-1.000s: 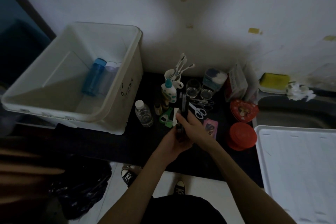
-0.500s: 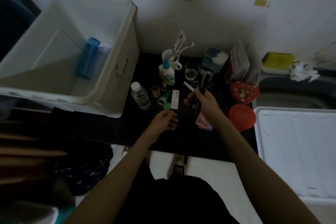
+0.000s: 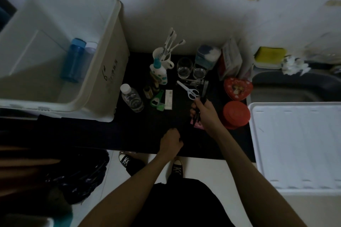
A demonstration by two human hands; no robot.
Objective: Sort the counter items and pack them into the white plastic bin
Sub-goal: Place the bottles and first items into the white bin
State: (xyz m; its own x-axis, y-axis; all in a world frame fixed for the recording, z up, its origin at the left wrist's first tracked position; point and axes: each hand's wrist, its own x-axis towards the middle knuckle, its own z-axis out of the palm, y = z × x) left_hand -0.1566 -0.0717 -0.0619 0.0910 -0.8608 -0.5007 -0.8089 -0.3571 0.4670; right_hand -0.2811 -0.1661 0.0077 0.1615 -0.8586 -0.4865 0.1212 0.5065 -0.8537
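Note:
The white plastic bin (image 3: 114,57) stands at the left of the dark counter, with a blue bottle (image 3: 73,60) and a pale bottle (image 3: 89,51) lying inside. My right hand (image 3: 205,111) grips a bundle of thin dark sticks, perhaps pens (image 3: 204,90), just below the white scissors (image 3: 188,89). My left hand (image 3: 170,142) hovers near the counter's front edge with fingers curled and holds nothing. On the counter lie a small clear bottle (image 3: 132,98), a green opener (image 3: 156,98), a white strip box (image 3: 168,99) and a glue bottle (image 3: 158,72).
A cup of toothbrushes (image 3: 163,57), two glasses (image 3: 184,67), a cotton-swab tub (image 3: 207,55), a red heart tin (image 3: 238,88) and a red round lid (image 3: 236,114) crowd the back and right. A white tray (image 3: 299,143) covers the sink (image 3: 295,86) at the right.
My left hand has let go of the dark bundle and drawn back toward the counter's front edge. My right hand carried the bundle to the right, beside the scissors.

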